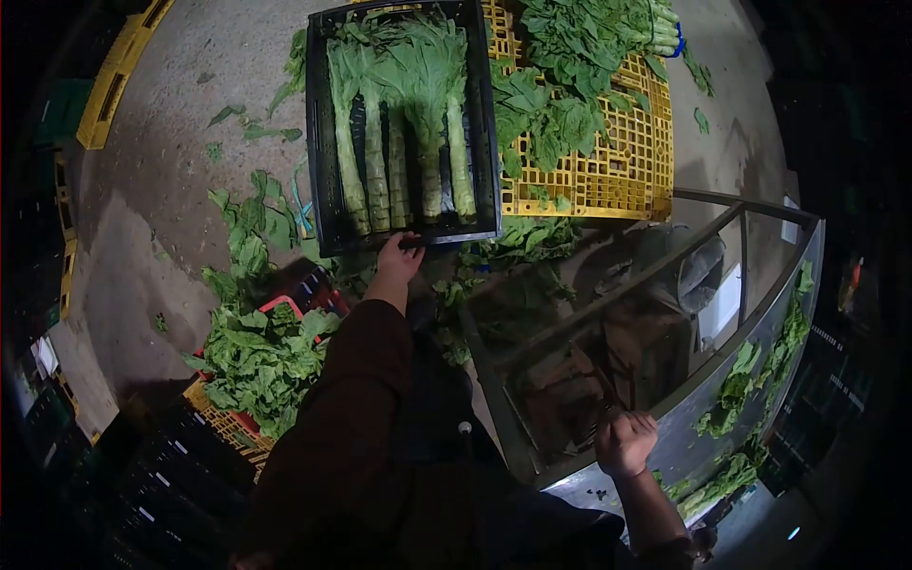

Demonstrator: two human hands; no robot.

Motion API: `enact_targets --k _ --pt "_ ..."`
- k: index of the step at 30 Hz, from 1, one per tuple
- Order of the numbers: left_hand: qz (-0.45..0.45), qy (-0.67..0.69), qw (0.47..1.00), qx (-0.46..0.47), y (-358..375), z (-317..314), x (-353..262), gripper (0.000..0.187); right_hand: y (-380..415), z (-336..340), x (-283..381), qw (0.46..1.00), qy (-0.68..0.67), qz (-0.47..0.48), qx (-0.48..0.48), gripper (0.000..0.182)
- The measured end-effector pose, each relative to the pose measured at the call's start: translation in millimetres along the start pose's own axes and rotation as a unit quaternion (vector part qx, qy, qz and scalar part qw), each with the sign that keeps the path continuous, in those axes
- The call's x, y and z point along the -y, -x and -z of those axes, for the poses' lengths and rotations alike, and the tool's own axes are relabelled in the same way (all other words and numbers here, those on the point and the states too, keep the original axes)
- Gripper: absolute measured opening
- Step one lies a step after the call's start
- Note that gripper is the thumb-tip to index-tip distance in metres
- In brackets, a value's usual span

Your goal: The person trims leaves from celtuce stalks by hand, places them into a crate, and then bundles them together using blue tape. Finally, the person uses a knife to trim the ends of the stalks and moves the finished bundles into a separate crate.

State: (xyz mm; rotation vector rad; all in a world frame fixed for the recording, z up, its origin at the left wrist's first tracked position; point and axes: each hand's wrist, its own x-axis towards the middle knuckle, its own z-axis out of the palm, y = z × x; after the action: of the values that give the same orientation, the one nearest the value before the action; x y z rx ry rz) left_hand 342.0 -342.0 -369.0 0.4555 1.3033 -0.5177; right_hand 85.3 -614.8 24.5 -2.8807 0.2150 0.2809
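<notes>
My left hand point(397, 260) grips the near rim of a black plastic crate point(321, 171) on the concrete floor. Inside it lie several long green stem vegetables point(408, 123), leafy tops pointing away from me. Lower right, my right hand point(624, 443) is closed on the near edge of a metal-framed table point(665, 256). My dark sleeve runs from the bottom centre up to the left hand.
A yellow crate point(617, 161) piled with leafy greens lies beside the black crate. Loose leaves litter the floor point(190, 114). A red and yellow basket of leaves point(261, 356) stands at left. More greens point(760, 380) lie on the table's right side. Dark crates are stacked lower left.
</notes>
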Motion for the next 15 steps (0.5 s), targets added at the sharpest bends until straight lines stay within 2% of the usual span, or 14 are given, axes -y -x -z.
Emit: enact_targets --k 7,9,15 --pt "-0.050 0.007 0.998 0.047 59 -7 -31 0.013 -1 2 2 1.000 -0.007 -0.013 0.004 0.009" --pt "-0.072 -0.035 0.989 0.127 82 -3 -49 0.013 1 2 1 1.000 -0.002 -0.015 0.008 0.008" --pt "-0.131 -0.007 0.983 0.128 171 3 -85 0.014 0 0 4 1.000 -0.001 -0.011 -0.012 0.008"
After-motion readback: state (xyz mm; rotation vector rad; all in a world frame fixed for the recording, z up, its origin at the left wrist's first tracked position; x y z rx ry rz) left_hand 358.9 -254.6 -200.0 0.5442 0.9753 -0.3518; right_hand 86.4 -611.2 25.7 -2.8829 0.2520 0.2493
